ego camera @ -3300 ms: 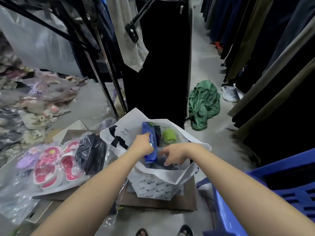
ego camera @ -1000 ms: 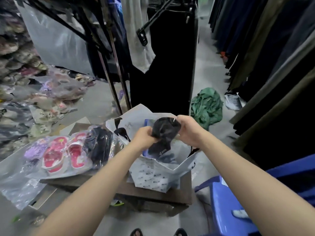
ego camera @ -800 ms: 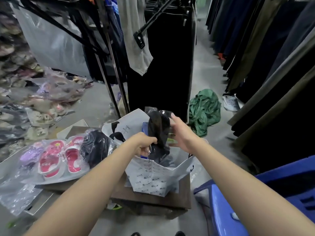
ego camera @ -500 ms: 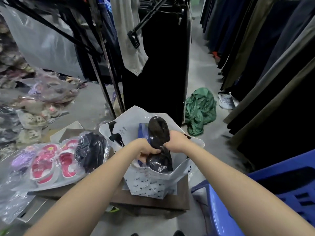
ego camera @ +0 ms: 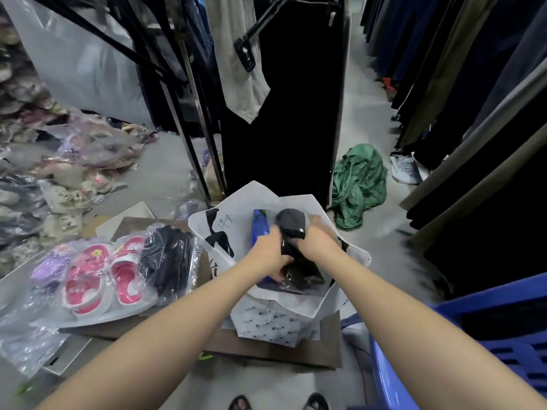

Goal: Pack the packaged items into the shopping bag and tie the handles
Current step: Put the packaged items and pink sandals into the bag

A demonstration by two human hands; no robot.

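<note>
A white shopping bag with black handles stands open on a brown board. Both hands grip a black item in clear plastic wrap inside the bag's mouth. My left hand holds its left side and my right hand its right side. A blue package stands upright in the bag beside the black item. More wrapped goods lie to the left of the bag: pink slippers, a purple pair and a black wrapped bundle.
A blue plastic crate sits at the lower right. A green cloth heap lies on the floor behind the bag. Clothes racks with dark garments stand behind and along the right. Piles of wrapped shoes fill the left.
Both hands lifted the black wrapped item above the bag, then pushed it down into the bag's mouth. It now sits lower, beside the blue package.
</note>
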